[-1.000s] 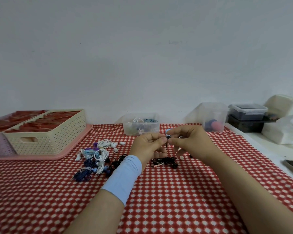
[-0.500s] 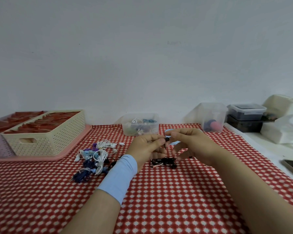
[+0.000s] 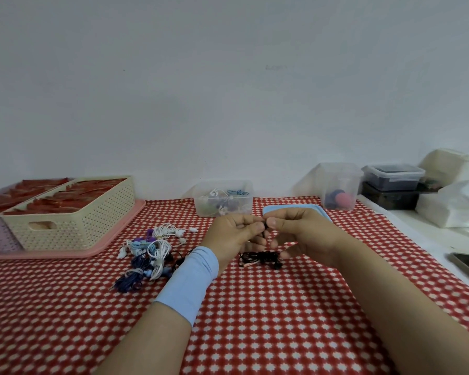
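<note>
Holding: left hand (image 3: 233, 235) and right hand (image 3: 305, 234) meet just above the cloth (image 3: 255, 320). Thumb and forefinger of each are nipped on one small black earbud (image 3: 266, 226) between them, and the other fingers curl loosely underneath.
Place: the earbud is in the air at the fingertips, mid-table. A black cord (image 3: 260, 259) lies bunched on the cloth at 6 o'clock from the hands; whether it joins the earbud is hard to make out.
Weight: next to nothing, I'd say. It needs fine fingertips, not force.
Feel: probably a hard, smooth little shell that could squirt out of a loose pinch. A soft tip, if it has one, could give or pop off.
Wire: thin and limp, likely to snag and knot. A tug could strain the joint at the bud.
Grip: take the earbud by its body, side to side, with the wire slack. Lift the cord as a whole bunch, never by one strand.
Nearby: pile (image 3: 149, 253) of white and blue earphones at 8 o'clock, clear box (image 3: 224, 209) at 11 o'clock, blue lid (image 3: 290, 207) just behind the hands at 1 o'clock.
</note>
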`<state>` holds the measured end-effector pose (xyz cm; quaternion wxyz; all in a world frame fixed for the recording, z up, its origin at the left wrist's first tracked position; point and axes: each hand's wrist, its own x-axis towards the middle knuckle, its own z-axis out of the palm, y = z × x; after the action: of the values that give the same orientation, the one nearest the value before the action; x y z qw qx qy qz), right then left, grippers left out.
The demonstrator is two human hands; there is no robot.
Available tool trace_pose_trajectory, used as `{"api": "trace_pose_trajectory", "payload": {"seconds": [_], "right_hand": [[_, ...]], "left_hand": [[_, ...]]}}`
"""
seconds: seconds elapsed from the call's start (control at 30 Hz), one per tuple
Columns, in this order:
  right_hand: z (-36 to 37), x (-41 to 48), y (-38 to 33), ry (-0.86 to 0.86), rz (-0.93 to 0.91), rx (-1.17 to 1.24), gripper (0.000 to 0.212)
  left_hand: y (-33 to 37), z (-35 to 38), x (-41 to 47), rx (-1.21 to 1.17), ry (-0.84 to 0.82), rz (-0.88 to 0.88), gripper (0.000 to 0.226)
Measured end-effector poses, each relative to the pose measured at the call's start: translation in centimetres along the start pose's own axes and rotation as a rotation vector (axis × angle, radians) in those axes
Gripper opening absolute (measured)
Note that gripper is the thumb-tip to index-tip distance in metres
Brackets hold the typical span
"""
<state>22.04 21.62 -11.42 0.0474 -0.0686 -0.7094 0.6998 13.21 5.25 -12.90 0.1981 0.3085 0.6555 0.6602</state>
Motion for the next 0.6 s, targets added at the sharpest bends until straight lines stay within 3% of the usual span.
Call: {"api": "trace_pose_trajectory", "payload": {"seconds": [0.23, 0.43, 0.6], "right_hand": [[0.1, -0.3, -0.5, 0.078, -0.049, -0.177, 0.018], [-3.4, 0.2, -0.2, 0.350, -0.118, -0.697, 0.012], [-4.3, 0.2, 0.2, 0.254, 0.073, -1.043, 0.010]], "left_hand": [[0.4, 0.2, -0.2, 0.025, -0.014, -0.020, 0.013], [0.2, -0.1, 0.2, 0.047, 0.039, -0.037, 0.013], [0.3, -0.9, 0.2, 0.060, 0.028, 0.002, 0.028]]}}
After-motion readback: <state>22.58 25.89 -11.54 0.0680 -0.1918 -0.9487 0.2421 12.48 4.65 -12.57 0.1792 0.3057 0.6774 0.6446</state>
